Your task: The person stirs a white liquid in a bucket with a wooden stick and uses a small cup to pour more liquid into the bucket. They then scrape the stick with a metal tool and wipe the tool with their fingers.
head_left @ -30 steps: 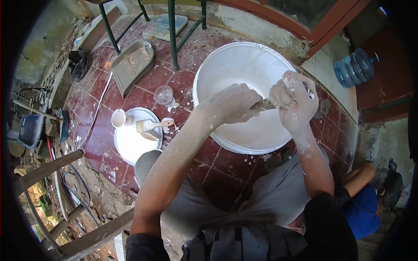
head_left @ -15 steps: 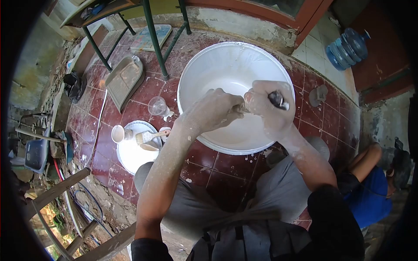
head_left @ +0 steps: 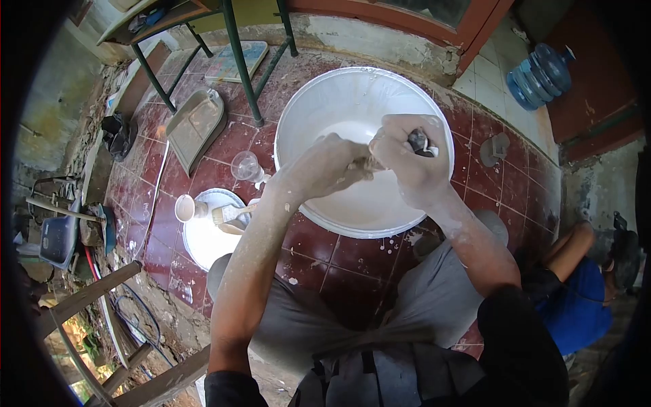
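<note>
Both my hands are coated in pale dust and meet above a large white tub [head_left: 298,129] that has pale residue inside. My right hand [head_left: 413,169] is closed in a fist round a small dark, shiny object [head_left: 418,140] with a white streak, mostly hidden by the fingers. Beside it, my left hand [head_left: 329,166] has its fingers curled together, tips close to the right thumb and slightly blurred. What the left fingers hold, if anything, I cannot tell.
Left of the tub, a paintbrush [head_left: 229,214] and a small cup [head_left: 185,208] rest on a white bucket lid [head_left: 196,251]. Near them are a clear plastic cup [head_left: 245,165] and a dustpan [head_left: 195,129]. A water jug [head_left: 540,76] lies right; a person [head_left: 576,298] sits nearby.
Both hands have shifted slightly left over the tub. The left hand has turned a little and its fingers are more blurred; the right fist keeps hold of the dark object.
</note>
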Demonstrator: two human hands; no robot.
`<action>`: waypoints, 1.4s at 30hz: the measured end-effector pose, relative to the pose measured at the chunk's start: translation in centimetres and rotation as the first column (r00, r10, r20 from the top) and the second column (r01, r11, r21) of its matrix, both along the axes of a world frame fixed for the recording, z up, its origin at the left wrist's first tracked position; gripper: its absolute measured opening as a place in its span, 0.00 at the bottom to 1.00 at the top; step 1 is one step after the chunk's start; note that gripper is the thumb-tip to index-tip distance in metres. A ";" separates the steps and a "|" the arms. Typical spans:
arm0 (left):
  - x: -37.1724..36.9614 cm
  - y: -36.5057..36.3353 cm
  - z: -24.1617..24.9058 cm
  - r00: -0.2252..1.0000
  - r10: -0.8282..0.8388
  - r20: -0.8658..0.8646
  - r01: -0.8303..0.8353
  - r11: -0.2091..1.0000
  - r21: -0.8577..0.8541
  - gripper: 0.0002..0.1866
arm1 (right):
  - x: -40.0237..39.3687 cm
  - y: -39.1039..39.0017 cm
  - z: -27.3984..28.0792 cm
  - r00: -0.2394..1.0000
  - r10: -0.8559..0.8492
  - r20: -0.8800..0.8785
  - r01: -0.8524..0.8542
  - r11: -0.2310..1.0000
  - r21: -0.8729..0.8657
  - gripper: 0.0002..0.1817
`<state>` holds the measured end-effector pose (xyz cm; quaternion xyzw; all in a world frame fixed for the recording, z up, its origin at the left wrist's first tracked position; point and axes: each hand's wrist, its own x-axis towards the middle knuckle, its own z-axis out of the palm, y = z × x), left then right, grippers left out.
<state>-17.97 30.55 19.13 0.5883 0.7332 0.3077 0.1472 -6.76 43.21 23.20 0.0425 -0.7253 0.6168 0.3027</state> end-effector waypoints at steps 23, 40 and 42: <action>-1.5 1.6 0.4 0.994 -0.081 -0.070 0.081 0.997 0.005 0.08 | 0.2 0.4 -1.3 0.994 0.063 -0.088 -0.062 0.998 0.017 0.17; 0.9 1.9 -0.4 0.998 0.015 -0.064 -0.030 0.969 -0.244 0.11 | 0.2 2.3 1.1 0.980 0.193 0.040 -0.144 0.837 -0.528 0.18; 2.4 2.9 -2.1 0.984 -0.163 -0.074 0.158 0.984 -0.080 0.12 | 0.6 2.7 1.0 0.966 0.155 0.208 -0.098 0.960 -0.261 0.17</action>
